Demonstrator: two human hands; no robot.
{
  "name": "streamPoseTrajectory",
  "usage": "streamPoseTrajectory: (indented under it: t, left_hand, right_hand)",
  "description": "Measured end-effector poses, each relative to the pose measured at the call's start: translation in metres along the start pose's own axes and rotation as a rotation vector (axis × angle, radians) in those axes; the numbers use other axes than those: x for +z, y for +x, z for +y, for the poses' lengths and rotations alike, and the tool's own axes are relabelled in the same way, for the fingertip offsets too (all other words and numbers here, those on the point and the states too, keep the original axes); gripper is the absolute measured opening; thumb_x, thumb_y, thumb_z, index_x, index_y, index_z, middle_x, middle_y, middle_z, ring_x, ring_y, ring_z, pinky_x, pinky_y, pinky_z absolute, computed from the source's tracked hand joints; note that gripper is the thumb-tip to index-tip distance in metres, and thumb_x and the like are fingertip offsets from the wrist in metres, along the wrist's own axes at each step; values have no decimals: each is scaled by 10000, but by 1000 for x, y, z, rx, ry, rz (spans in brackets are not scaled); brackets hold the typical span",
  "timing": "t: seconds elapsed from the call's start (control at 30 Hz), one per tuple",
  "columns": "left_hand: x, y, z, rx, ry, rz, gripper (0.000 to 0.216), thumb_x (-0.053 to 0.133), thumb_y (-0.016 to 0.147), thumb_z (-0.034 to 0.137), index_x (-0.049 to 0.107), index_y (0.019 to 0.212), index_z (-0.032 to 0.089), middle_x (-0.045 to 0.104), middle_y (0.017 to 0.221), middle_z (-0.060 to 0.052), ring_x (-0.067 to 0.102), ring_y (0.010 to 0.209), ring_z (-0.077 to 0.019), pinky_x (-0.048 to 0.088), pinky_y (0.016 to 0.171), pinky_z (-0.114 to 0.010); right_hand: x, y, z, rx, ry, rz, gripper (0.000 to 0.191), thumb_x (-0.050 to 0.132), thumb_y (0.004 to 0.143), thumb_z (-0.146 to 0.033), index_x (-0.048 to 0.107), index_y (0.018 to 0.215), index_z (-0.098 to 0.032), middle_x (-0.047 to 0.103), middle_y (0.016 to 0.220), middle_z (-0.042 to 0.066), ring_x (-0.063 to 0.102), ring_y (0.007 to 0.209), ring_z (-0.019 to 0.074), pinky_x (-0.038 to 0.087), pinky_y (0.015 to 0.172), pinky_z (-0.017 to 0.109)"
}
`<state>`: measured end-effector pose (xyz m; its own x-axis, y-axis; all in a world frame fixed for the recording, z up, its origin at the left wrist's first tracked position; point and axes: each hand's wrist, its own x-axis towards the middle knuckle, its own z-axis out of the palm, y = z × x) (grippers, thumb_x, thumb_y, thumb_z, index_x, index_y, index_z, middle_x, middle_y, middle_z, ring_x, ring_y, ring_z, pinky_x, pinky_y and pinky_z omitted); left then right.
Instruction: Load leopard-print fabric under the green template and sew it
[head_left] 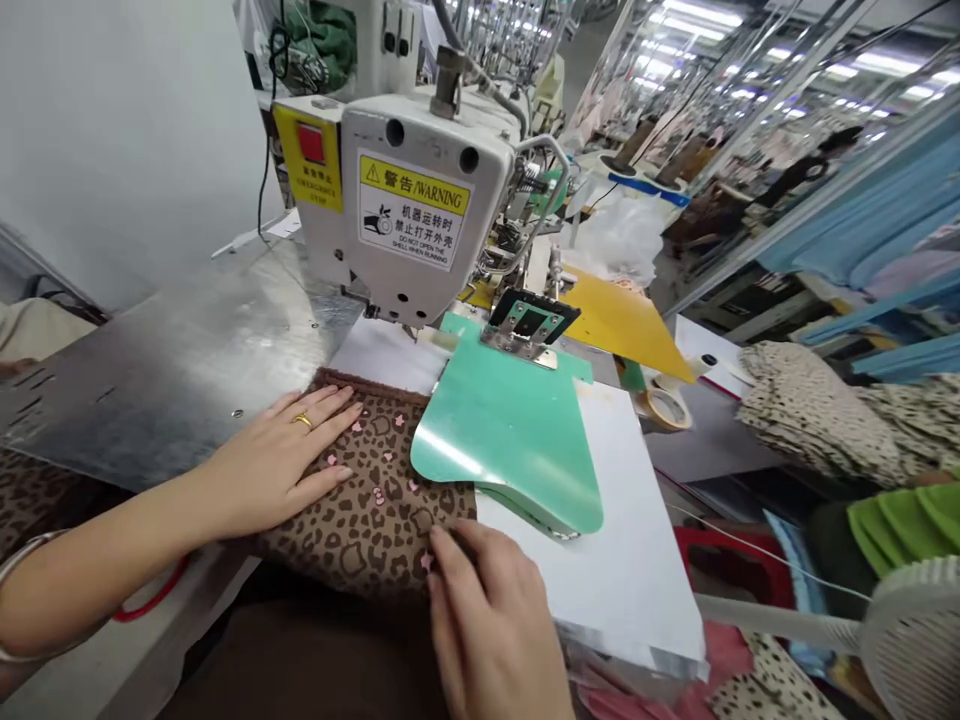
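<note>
A brown leopard-print fabric piece with small pink marks lies on the white work plate in front of a white sewing machine. My left hand, with a gold ring, lies flat on the fabric's left part, fingers spread. My right hand rests fingertips on the fabric's near right edge, beside a green plastic template. The template is hinged to a metal clamp and covers the fabric's right end.
A steel table surface stretches left. A yellow sheet and a tape roll lie behind the plate. Piles of leopard-print fabric sit at right, a green cloth and a white fan lower right.
</note>
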<state>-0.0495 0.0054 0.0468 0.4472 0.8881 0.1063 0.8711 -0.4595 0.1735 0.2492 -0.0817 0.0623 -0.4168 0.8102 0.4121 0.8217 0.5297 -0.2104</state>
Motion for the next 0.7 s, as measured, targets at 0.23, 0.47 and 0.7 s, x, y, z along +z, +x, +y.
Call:
streamPoseTrajectory:
  t: [0.23,0.47,0.7]
  left_hand:
    - [-17,22,8,-14,12,-65,628,392,983,542,383,1534,239,331,1629,-90,320,1502,-313,181,1252,-568]
    - [-14,-12,13,53,-23,-86,652,409,989,571,295,1567,292,256,1658,-43,252,1532,-300,158,1270,-525]
    - [-27,-31,-5,-50,-71,161,482,351,1032,384,401,1509,337,332,1636,15,376,1474,-228,249,1244,-401]
  right_hand:
    - [-5,-8,22,-58,65,53,242,521,956,-149,609,1174,-206,667,1132,115,632,1079,257,539,868,401]
    - [6,-10,22,-202,-52,-86,401,500,978,-236,546,1369,-157,635,1348,132,625,1202,313,570,899,458]
    - [1,-27,39,-30,28,98,253,571,973,-273,674,1197,-218,709,1140,132,708,1024,277,617,823,385]
